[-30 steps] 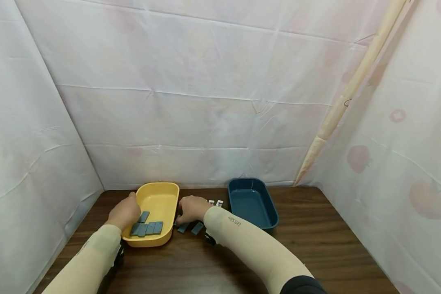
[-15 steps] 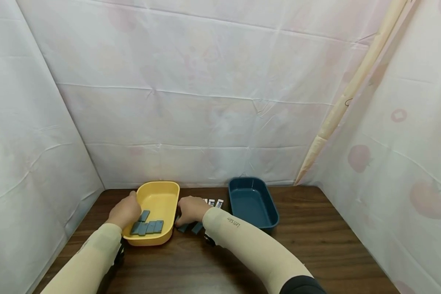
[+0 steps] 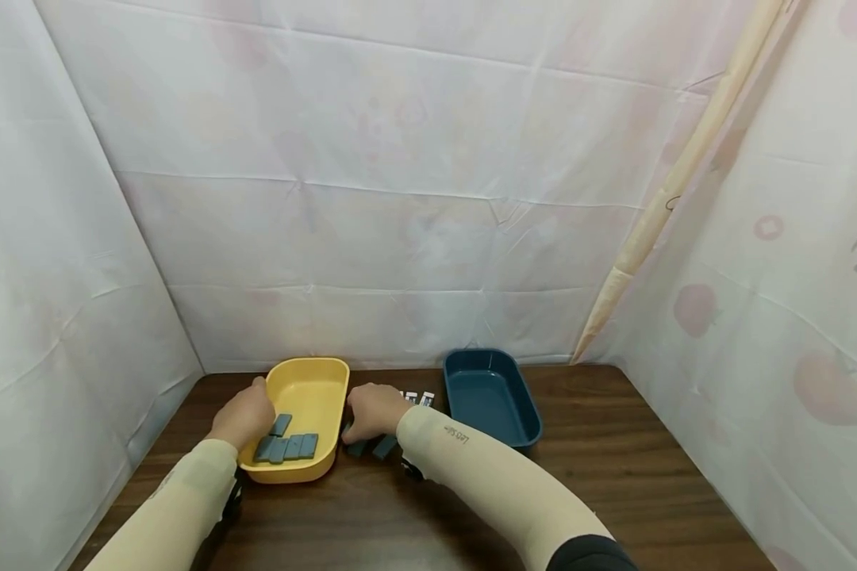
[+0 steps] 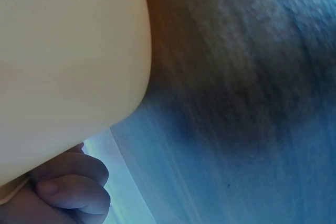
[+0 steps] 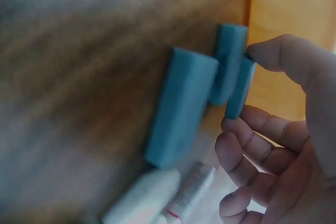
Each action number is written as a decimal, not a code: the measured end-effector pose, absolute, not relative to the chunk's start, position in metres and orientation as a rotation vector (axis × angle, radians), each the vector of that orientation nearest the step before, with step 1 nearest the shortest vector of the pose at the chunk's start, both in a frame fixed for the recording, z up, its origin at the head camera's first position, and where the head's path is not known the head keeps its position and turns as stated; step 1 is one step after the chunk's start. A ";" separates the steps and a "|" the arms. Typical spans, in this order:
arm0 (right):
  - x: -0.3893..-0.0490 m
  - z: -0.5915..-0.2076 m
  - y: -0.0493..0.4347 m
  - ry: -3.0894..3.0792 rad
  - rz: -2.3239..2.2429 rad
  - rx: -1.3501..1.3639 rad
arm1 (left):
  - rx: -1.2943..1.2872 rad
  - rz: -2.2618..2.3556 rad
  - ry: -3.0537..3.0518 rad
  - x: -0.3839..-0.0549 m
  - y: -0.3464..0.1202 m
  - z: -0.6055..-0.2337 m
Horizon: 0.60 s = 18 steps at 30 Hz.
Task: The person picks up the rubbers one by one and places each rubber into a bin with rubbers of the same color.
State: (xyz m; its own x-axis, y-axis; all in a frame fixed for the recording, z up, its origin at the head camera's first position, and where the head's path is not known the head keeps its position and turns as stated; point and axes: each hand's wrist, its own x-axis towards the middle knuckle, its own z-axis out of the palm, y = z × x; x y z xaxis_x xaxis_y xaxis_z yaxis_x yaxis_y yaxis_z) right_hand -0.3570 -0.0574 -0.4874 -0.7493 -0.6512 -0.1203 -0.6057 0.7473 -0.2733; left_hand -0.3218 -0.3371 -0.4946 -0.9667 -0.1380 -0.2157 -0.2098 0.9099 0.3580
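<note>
At the left side of the yellow tray (image 3: pixel 314 396), the person's left hand (image 3: pixel 241 414) grips the rim; its curled fingers (image 4: pixel 79 182) show low in the left wrist view. Several blue-grey rectangular blocks (image 3: pixel 293 446) lie inside the near end of this tray. Just right of the tray, the right hand (image 3: pixel 377 410) reaches down to the table. In the right wrist view its thumb and fingers pinch a small blue-grey block (image 5: pixel 240 87) by the ends. Beside that are a second block (image 5: pixel 228 61) and a larger-looking one (image 5: pixel 181 108).
A dark blue tray (image 3: pixel 489 396) stands to the right on the brown wooden table (image 3: pixel 614 476). Between the trays lie several small white printed pieces (image 3: pixel 426 399), partly behind the right hand. A pale curtain (image 3: pixel 400 238) hangs behind the table.
The head view shifts very slightly. Both hands stay in nearly the same places, and the blocks in the yellow tray have not moved.
</note>
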 end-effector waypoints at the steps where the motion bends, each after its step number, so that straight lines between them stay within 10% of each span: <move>1: -0.358 -0.485 -0.056 2.742 -0.315 -0.996 | -0.266 0.573 2.888 -0.321 -0.337 -0.495; 18: -0.366 -0.430 -0.063 2.867 -0.475 -1.029 | -0.262 0.573 2.893 -0.322 -0.337 -0.496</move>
State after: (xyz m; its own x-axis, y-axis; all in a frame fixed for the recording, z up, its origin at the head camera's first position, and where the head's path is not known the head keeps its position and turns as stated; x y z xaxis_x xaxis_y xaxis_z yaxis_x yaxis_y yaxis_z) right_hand -0.3657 -0.0634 -0.4301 -0.7754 -0.6296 0.0480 -0.6114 0.7297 -0.3061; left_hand -0.3223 -0.3370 -0.4964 -0.9682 -0.1364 -0.2096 -0.2061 0.9101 0.3594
